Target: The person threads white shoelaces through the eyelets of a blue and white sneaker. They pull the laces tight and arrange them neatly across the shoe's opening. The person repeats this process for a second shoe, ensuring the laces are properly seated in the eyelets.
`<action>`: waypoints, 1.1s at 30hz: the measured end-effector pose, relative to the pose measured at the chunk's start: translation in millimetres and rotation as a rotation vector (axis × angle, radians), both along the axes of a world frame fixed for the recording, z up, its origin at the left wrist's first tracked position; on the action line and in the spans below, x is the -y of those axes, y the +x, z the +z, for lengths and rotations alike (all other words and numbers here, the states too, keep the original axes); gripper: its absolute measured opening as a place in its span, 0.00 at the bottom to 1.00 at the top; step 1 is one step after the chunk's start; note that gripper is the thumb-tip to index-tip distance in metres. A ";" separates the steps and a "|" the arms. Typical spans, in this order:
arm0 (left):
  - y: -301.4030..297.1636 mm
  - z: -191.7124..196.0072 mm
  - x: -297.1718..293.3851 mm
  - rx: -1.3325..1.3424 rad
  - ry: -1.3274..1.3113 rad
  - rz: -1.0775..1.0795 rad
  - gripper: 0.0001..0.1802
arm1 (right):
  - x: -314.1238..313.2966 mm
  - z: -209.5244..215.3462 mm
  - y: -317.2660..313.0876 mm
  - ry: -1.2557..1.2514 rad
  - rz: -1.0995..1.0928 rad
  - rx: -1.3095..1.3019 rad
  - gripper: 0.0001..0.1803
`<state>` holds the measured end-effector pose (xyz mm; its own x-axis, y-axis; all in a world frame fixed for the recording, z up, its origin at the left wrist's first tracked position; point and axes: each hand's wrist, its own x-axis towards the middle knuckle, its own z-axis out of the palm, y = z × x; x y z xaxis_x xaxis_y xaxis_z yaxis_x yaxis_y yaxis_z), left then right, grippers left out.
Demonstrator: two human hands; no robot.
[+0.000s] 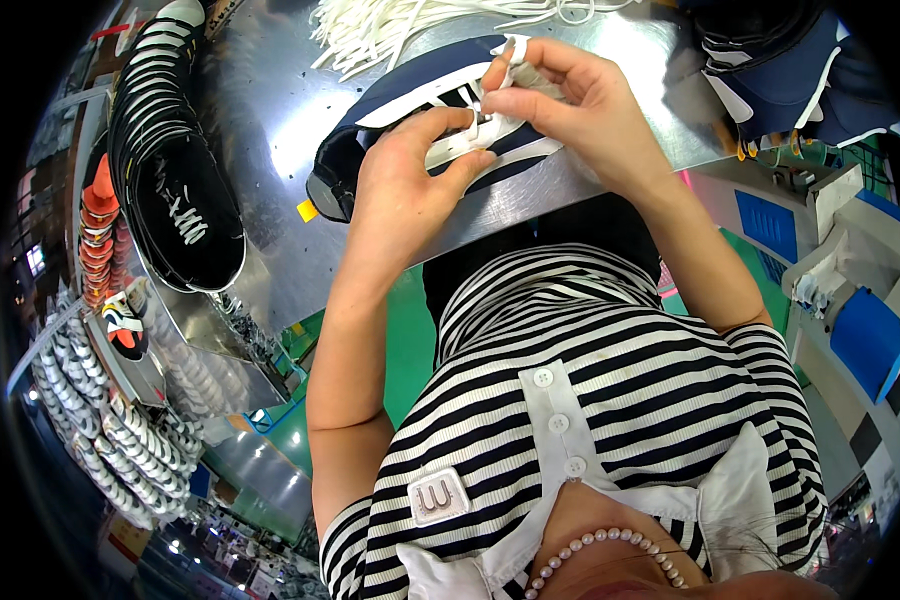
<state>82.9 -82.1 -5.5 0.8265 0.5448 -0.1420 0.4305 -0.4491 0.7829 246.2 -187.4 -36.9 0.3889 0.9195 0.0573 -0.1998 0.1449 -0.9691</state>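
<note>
A navy shoe upper (395, 85) with white stripes and a black lining lies on its side on the metal table. My left hand (400, 185) grips it around the eyelet area, index finger and thumb on either side of the white lacing. Over the toe half, my right hand (580, 105) pinches a white shoelace (515, 55), its fingertips closed around it. Part of the lacing is hidden behind my fingers. A yellow tab (307, 210) pokes out at the heel end.
Loose white shoelaces (390, 30) are heaped at the table's (290, 160) far side. Nested black uppers (175, 160) run along the left edge. More navy uppers (780, 75) are stacked at the far right. Orange shoes (100, 240) and white shoe parts (110, 420) fill racks beyond the left side.
</note>
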 end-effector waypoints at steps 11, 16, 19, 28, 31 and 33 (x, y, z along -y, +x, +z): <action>1.3 -0.4 2.3 -0.041 -0.107 0.025 0.21 | -10.8 -24.0 -4.2 -0.005 -0.282 0.360 0.09; -2.7 -4.1 -1.0 0.002 -0.141 -0.050 0.21 | -9.6 -25.3 -0.1 0.057 -0.302 0.472 0.08; 7.9 4.9 7.5 -0.061 -0.189 0.064 0.19 | -10.8 -25.6 0.6 0.093 -0.300 0.503 0.09; 8.9 -15.5 25.3 -0.065 0.427 0.152 0.16 | 16.9 1.1 -0.9 -0.135 -0.205 0.480 0.14; 10.0 -16.4 26.8 -0.014 0.493 0.143 0.17 | 38.1 9.0 -1.3 -0.231 -0.110 0.425 0.16; 10.5 -15.6 27.6 0.005 0.526 0.139 0.16 | 46.6 6.8 -0.9 -0.348 -0.086 0.506 0.17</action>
<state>93.4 -109.6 -21.1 0.7413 0.6456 0.1835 0.5107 -0.7199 0.4700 245.3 -234.0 -30.1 0.4650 0.8842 -0.0435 0.2951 -0.2012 -0.9340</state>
